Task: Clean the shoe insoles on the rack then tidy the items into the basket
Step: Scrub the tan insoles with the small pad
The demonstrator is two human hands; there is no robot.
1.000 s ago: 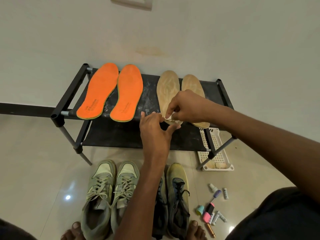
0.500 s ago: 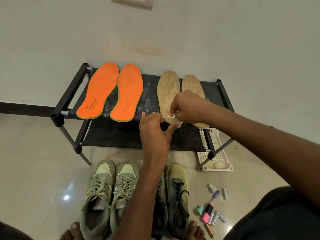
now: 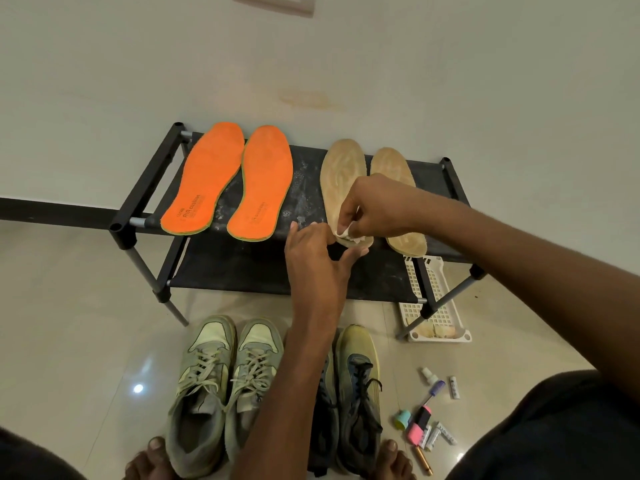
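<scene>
Centre frame: tan insole [image 3: 341, 181] heel is steadied by left hand [image 3: 313, 251], pinched. White wipe [image 3: 344, 232] is gripped in right hand [image 3: 375, 211] for scrubbing.

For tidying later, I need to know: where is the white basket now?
The white basket lies on the floor under the rack's right end, behind its front right leg, beyond the small items.

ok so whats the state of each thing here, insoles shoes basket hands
orange insoles: flat on rack top, side by side, untouched
left tan insole: on rack, heel end being wiped
right tan insole: flat on rack, partly behind the arm
wipe: pinched in right hand
right hand: grips wipe
left hand: steadies the insole's heel
basket: on floor, partly under rack
shoes: on floor, laced
small items: loose on floor
</scene>
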